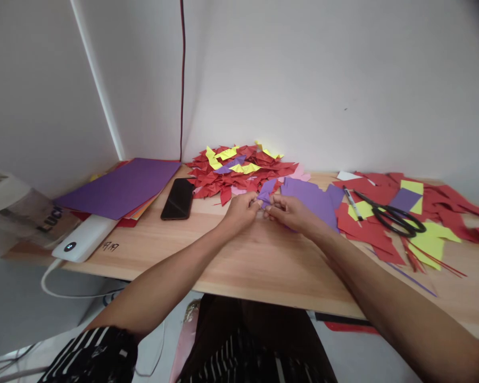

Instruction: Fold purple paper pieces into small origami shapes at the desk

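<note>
Leftward, clear container (30,218); hands (241,210) (290,213) pinch purple paper (266,190).

Soft, slightly dim light spreads evenly over the wooden table (263,266). The white wall (335,80) looks grey, blackening at the top right corner, with a faint shadow right of the hanging cord (182,80). Wide-angle distortion stretches the outer edges; the plastic container (24,213) is blurred, and fine detail around the left hand (241,210) and right hand (293,213) is soft.
</note>
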Demonstrator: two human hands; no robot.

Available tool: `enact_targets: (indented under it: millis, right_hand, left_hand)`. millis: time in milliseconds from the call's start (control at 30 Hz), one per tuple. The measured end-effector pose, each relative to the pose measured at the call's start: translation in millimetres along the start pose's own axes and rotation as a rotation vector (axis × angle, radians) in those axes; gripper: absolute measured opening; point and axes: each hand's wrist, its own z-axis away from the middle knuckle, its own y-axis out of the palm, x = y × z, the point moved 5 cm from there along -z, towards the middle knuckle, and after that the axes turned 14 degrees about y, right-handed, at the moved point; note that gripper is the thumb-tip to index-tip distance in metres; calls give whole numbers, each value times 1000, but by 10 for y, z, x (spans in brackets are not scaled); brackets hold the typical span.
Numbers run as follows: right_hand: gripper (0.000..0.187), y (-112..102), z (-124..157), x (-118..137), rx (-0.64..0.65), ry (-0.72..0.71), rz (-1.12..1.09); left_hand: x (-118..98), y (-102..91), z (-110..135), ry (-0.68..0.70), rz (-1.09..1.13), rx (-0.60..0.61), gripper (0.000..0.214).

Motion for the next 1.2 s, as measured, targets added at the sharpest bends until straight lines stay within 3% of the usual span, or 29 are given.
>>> enact_targets:
  millis: [333,600,800,933,1033,1200]
  right_hand:
    - [27,8,-49,-64,0,33,-51]
    - [23,9,-4,-21,5,102,-183]
    - [26,4,8,-28,11,143,-351]
    - [34,-47,-17,-27,-69,82,-305]
    - [31,-79,-33,6,-138,-18,-241]
    - [23,-94,-39,14,-208,-100,-212]
  left_hand:
    - [54,52,6,-55,139,85,18]
    - [191,106,-20,-238,399,89,23]
    - [183,99,-34,-149,371,60,23]
    - [174,83,-32,-228,449,30,24]
    - [140,61,-23,-306,553,-4,24]
    - [86,63,-18,-317,651,-4,23]
